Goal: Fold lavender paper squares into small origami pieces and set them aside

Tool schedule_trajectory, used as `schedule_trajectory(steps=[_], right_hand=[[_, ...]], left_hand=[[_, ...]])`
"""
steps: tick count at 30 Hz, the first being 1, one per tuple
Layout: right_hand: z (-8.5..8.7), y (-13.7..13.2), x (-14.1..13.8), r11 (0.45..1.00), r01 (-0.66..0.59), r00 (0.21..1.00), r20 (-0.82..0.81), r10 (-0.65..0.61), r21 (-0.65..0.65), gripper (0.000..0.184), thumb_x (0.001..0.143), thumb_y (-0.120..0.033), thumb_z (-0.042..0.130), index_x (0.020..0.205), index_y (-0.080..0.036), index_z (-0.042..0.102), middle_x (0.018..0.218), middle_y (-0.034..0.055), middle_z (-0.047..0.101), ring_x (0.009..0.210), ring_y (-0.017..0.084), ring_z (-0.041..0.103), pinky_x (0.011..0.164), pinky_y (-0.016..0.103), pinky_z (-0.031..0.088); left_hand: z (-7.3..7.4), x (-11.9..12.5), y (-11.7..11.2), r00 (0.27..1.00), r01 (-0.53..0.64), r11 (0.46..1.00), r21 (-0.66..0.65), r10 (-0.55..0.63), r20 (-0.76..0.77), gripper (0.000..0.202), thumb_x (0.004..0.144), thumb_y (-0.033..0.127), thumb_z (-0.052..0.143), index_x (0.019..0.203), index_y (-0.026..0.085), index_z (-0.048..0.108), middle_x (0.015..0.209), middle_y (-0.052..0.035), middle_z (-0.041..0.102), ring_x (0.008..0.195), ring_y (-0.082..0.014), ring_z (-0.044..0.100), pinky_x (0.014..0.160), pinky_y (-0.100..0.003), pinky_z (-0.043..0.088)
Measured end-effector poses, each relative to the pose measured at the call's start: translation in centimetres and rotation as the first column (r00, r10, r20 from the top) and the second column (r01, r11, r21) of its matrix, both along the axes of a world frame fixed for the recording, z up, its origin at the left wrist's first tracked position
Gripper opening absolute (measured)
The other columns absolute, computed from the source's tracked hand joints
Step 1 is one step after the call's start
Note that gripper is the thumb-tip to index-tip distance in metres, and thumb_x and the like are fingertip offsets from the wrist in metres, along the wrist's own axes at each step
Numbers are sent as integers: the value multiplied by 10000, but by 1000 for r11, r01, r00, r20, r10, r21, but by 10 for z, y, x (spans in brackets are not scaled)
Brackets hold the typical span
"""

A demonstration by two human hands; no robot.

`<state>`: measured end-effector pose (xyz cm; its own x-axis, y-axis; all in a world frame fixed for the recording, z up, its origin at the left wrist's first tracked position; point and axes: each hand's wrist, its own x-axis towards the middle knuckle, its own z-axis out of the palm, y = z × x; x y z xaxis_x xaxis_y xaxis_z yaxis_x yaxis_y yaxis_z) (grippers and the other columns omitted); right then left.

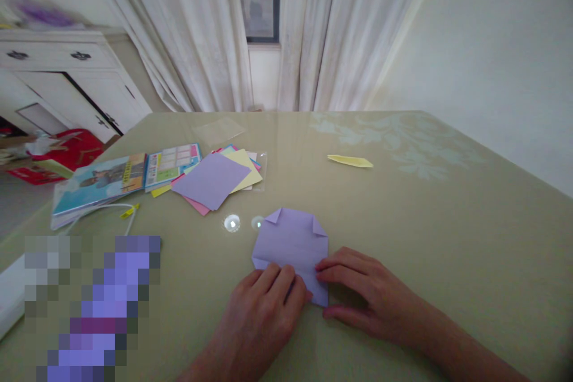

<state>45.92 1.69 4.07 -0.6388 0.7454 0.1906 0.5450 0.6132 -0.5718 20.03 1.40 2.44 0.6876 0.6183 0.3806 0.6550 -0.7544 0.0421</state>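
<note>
A sheet of purple paper [293, 236] lies on the table in front of me. Small folded-in corners show along its far edge, and its left near side is folded too. My left hand [268, 307] is closed on the paper's near edge, with bent fingers pressing down and hiding part of it. At the right edge, the fingertips of my right hand [362, 286] touch the sheet. The thumb of that hand is spread away from the fingers, beside the near right corner, with nothing held between them.
A pile of coloured paper sheets [212, 179] lies at the left, next to an open booklet [105, 182]. Farther back is a folded yellow paper piece [350, 161]. A pixelated purple object [105, 298] and a white cable [98, 208] are at the near left.
</note>
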Motion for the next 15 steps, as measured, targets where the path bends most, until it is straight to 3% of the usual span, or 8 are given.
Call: schedule_trajectory(steps=[3, 8, 15], right_hand=[[0, 2, 0, 1000, -20, 1000, -1, 20, -20, 333, 990, -417, 771, 1241, -208, 704, 1260, 117, 753, 1125, 243, 711, 990, 357, 561], [-1, 4, 0, 1000, -13, 1000, -4, 13, -27, 198, 1033, -338, 713, 1183, -208, 722, 1238, 103, 758, 1111, 230, 711, 989, 345, 555], [4, 3, 1, 998, -12, 1000, -29, 10, -66, 301, 984, -388, 781, 1222, -213, 723, 1263, 107, 749, 1145, 226, 707, 1006, 327, 555]], left_hand=[[0, 0, 0, 1000, -7, 1000, -2, 7, 11, 167, 983, 217, 751, 953, 232, 587, 875, 26, 646, 766, -228, 608, 636, -389, 371], [-1, -2, -2, 999, -18, 998, -61, 20, 29, 326, 924, 437, 833, 978, 236, 583, 923, 18, 663, 809, -240, 614, 668, -386, 400], [-2, 1, -2, 1000, 14, 998, 53, -13, -15, 153, 976, 229, 758, 989, 209, 607, 874, 18, 656, 766, -224, 609, 641, -379, 385]])
